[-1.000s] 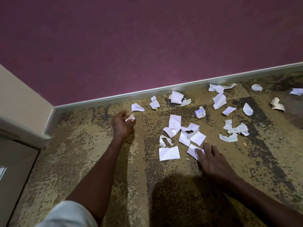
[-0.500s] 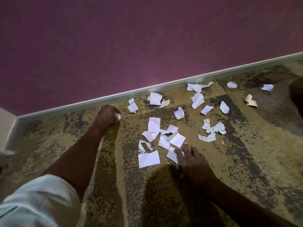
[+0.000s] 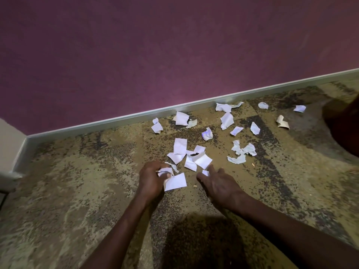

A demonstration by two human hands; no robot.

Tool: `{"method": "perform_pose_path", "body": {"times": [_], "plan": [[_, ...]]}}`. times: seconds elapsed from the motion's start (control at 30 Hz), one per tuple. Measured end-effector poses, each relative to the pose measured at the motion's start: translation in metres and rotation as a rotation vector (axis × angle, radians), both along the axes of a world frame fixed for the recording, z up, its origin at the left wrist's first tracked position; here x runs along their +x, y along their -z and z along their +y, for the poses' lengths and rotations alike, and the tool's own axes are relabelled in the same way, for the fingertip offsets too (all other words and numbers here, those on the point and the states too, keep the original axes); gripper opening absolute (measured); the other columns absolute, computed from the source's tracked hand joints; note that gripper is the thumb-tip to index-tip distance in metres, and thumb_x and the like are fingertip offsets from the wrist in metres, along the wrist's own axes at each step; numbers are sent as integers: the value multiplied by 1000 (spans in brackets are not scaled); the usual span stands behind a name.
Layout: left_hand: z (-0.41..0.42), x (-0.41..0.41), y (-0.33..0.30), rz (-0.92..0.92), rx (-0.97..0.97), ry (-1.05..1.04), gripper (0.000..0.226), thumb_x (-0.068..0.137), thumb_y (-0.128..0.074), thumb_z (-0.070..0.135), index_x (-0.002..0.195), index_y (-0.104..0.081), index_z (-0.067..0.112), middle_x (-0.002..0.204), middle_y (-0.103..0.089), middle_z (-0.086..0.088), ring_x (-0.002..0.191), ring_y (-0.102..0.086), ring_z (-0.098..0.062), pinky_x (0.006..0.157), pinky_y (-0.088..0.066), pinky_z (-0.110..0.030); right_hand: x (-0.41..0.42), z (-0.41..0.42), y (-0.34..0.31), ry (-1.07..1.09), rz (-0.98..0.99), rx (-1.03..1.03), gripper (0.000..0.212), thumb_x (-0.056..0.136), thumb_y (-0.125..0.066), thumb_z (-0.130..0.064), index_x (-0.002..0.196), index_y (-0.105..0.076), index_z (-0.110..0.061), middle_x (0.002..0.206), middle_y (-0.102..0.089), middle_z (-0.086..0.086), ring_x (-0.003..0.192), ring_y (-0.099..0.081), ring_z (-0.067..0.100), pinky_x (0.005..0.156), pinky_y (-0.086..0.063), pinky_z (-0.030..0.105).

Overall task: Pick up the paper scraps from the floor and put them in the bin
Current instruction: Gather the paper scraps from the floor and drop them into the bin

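Observation:
Several white paper scraps lie scattered on the patterned carpet [image 3: 81, 187] near the wall. My left hand [image 3: 150, 177] is curled round small scraps and pinches the edge of a flat white square scrap [image 3: 175, 181]. My right hand [image 3: 217, 183] rests on the carpet with fingers spread, its fingertips on a small scrap [image 3: 205, 172]. A cluster of flat scraps [image 3: 191, 156] lies just beyond both hands. Crumpled scraps [image 3: 207, 133] and a tan scrap [image 3: 282, 122] lie farther right. No bin is clearly visible.
A purple wall [image 3: 155, 55] with a pale skirting board [image 3: 116, 121] runs behind the scraps. A cream door frame [image 3: 7, 152] stands at the left. A dark rounded shape [image 3: 343, 129] sits at the right edge.
My left hand has left the skirting board with a scrap and come back to the square scrap near my right hand. The view shifted left.

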State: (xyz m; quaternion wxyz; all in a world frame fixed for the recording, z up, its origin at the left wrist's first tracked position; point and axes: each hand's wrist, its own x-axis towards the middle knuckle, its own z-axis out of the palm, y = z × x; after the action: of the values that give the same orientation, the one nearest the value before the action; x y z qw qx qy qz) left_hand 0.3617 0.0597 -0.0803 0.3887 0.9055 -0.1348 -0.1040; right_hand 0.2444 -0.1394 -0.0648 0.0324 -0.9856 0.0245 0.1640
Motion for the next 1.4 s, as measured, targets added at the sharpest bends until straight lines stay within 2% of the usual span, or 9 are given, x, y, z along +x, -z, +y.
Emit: {"method": "perform_pose_path", "body": {"times": [0.1,0.23,0.33,0.47,0.53,0.73,1.03,1.2,1.4], "plan": [[-4,-7,-2,20,127,199,31,79,-75,5,109,-72,13,146,-42,-14,132,-45,-28,100,-38,-21,-5,-4,5,-9,-25,-8,61,90,-62,-15,142,-29,-18,146,-31,19,114,-46,38,80,-50,44],[-7,-19,-6,-59,45,287,26,80,-68,-5,96,-75,14,104,-69,-1,89,-66,-12,73,-51,-11,-9,-3,11,-39,-124,-24,54,90,-61,-14,136,-34,-13,134,-42,16,106,-49,33,77,-52,43],[-7,-33,-3,-192,160,273,26,83,-53,-11,93,-69,6,95,-67,-8,83,-64,-19,73,-54,-31,-16,-2,10,-66,-207,48,38,90,-58,-10,124,-42,-14,116,-51,12,95,-50,28,71,-50,41],[-4,-49,0,-291,215,267,23,76,-55,-11,83,-69,5,83,-66,-10,75,-63,-25,64,-39,-25,-29,0,13,-31,-293,177,11,97,-47,-9,97,-48,-19,88,-51,3,79,-44,21,65,-47,37],[-2,-54,1,-272,175,244,24,78,-56,-9,92,-72,3,83,-68,-13,76,-64,-28,66,-40,-26,-35,1,14,65,-315,310,19,97,-41,-7,85,-46,-21,81,-51,0,77,-43,20,65,-44,38],[-1,-62,-2,-51,121,110,43,82,-67,0,124,-65,10,105,-74,-8,90,-68,-19,79,-47,-18,-27,20,17,524,-276,686,32,85,-44,5,99,-64,-17,108,-66,5,98,-57,20,84,-50,32],[-17,-58,-9,77,352,62,45,88,-59,10,131,-50,9,121,-64,-14,111,-61,-31,86,-48,-34,-6,45,30,527,-110,661,61,90,-65,-27,147,-45,-17,146,-53,6,127,-55,26,99,-44,28],[-18,-48,-7,104,364,49,37,84,-64,12,121,-57,11,118,-64,-14,108,-61,-31,83,-47,-31,2,48,25,503,-118,665,54,90,-64,-24,143,-52,-22,144,-55,1,127,-55,23,103,-43,29],[-12,-44,-3,108,277,-18,39,77,-76,15,113,-66,6,113,-69,-15,107,-64,-30,85,-48,-30,-13,36,24,659,-402,500,27,95,-53,-15,112,-73,-21,117,-68,2,101,-62,19,85,-53,33]]}}
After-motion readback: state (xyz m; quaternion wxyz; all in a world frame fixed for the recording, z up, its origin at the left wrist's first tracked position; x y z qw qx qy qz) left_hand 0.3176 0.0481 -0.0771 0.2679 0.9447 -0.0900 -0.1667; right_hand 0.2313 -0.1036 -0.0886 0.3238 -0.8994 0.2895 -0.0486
